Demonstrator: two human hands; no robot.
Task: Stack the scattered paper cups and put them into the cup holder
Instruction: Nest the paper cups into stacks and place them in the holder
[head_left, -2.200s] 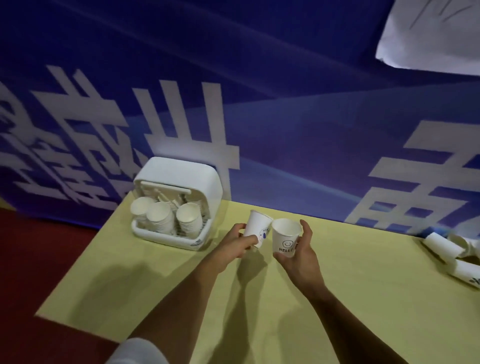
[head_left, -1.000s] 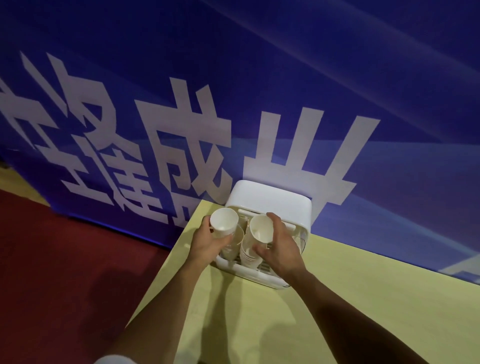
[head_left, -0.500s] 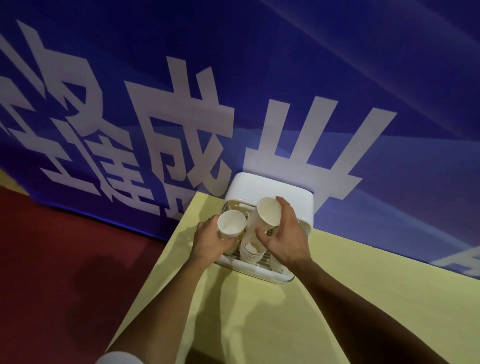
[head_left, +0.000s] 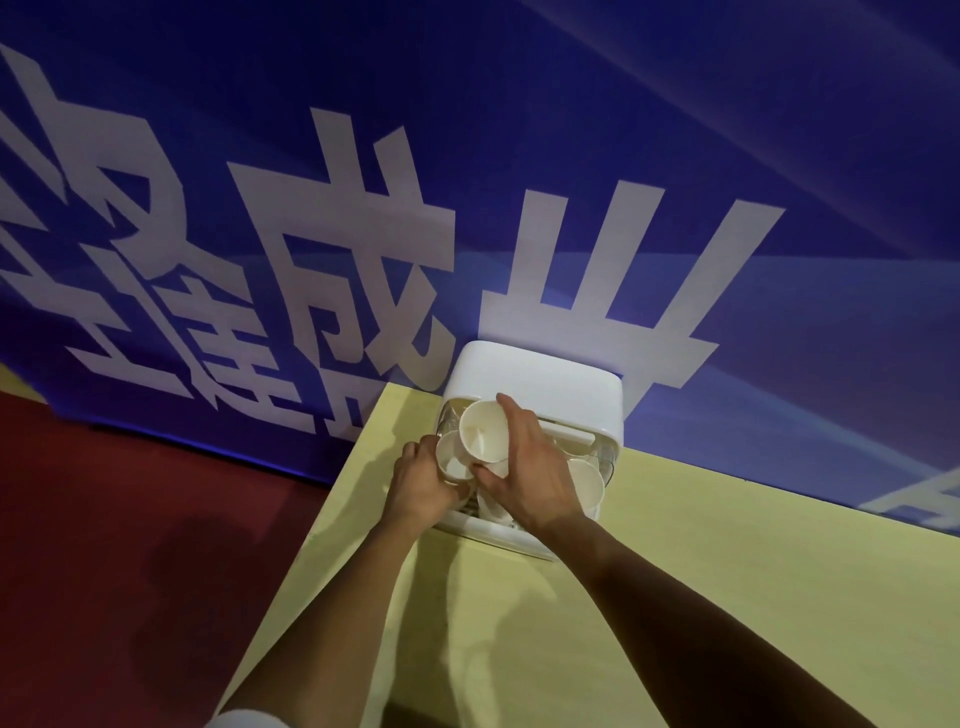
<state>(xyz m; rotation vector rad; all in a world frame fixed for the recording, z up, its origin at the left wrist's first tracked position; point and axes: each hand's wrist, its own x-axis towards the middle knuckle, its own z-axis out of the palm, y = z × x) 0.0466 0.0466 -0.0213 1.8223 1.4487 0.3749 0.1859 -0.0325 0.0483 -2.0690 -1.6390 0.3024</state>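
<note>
The right hand (head_left: 530, 470) is gripping a paper cup (head_left: 485, 431) by its side wall, fingers curling over the top and thumb underneath. It is tilting the cup so the open mouth is facing the person and the base is pointing into the cup holder (head_left: 540, 371). That tilt is probably matching the way the cups inside are lying, mouth outward.

The left hand (head_left: 421, 483) is closing around a second cup (head_left: 453, 462) from the left, lower and just beside the first. The two rims are overlapping, and I cannot tell whether they are touching. Each hand seems to be feeding its cup onto a separate row in the left part of the holder, which is why the cups are side by side, not nested in each other.

A stack (head_left: 589, 486) is already leaning in the right part of the holder, partly hidden by the right wrist. The holder is sitting at the far left corner of the counter (head_left: 701, 571), backed against the blue banner (head_left: 519, 156), so pushing cups in is unlikely to slide it away. The red floor (head_left: 130, 493) is showing to the left.
</note>
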